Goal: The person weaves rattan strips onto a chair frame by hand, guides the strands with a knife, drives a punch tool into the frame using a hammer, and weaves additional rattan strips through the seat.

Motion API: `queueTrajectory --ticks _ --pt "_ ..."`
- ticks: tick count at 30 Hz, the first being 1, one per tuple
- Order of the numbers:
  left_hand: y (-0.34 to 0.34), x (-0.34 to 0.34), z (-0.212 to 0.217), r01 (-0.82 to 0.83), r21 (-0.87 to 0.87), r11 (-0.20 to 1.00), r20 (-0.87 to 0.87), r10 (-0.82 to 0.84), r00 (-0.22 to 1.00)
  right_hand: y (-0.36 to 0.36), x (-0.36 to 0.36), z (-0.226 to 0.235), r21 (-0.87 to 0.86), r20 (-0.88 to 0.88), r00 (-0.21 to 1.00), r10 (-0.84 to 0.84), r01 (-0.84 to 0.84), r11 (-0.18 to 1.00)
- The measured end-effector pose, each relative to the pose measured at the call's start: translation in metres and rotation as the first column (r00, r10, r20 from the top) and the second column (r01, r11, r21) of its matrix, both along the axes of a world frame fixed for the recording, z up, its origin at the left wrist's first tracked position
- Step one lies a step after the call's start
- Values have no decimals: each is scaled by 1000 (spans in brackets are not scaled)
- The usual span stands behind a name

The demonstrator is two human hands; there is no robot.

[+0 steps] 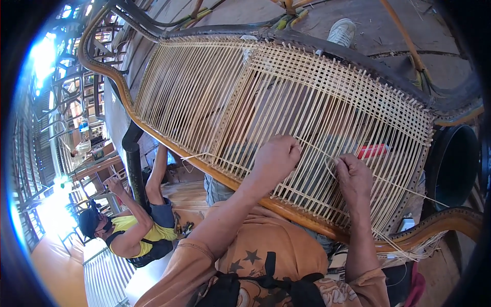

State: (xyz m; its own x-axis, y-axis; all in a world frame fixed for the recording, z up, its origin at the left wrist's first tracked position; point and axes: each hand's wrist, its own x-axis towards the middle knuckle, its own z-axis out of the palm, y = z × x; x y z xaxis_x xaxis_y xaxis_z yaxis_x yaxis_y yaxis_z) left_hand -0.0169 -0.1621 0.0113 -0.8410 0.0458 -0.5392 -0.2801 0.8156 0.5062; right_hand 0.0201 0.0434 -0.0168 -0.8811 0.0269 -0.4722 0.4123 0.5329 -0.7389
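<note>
Both hands rest on the woven cane panel (286, 112) of a chair frame (286, 210): the left hand (276, 158) is curled in a closed grip on the weave, and the right hand (354, 176) pinches a thin cane strand (409, 190) that trails away to its right. Upright strands fill the whole panel. Crosswise strands cover the part around and right of the hands; the stretch left of the left hand looks open, so roughly half seems left.

A single head-worn fisheye looks steeply down from close above the person's lap at a cane panel (286, 117) in a wooden frame (302, 217). Forearms enter from the lower edge; straight lines bow toward the dark rim.
</note>
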Motion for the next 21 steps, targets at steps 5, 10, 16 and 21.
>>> queueTrajectory --ticks 5,10,16,21 --pt "7 5 9 85 -278 957 -87 -113 990 5 1 0 -244 168 975 -146 184 952" --pt "-8 -4 -1 26 -162 987 -39 -33 999 12 7 2 -318 180 971 -155 207 925" --pt "-12 -5 1 -78 5 997 42 78 996 7 4 -3 -228 150 983 -105 137 964" --pt "-5 3 6 33 -198 980 -167 -67 984 4 9 -10 -193 30 995 -90 95 977"
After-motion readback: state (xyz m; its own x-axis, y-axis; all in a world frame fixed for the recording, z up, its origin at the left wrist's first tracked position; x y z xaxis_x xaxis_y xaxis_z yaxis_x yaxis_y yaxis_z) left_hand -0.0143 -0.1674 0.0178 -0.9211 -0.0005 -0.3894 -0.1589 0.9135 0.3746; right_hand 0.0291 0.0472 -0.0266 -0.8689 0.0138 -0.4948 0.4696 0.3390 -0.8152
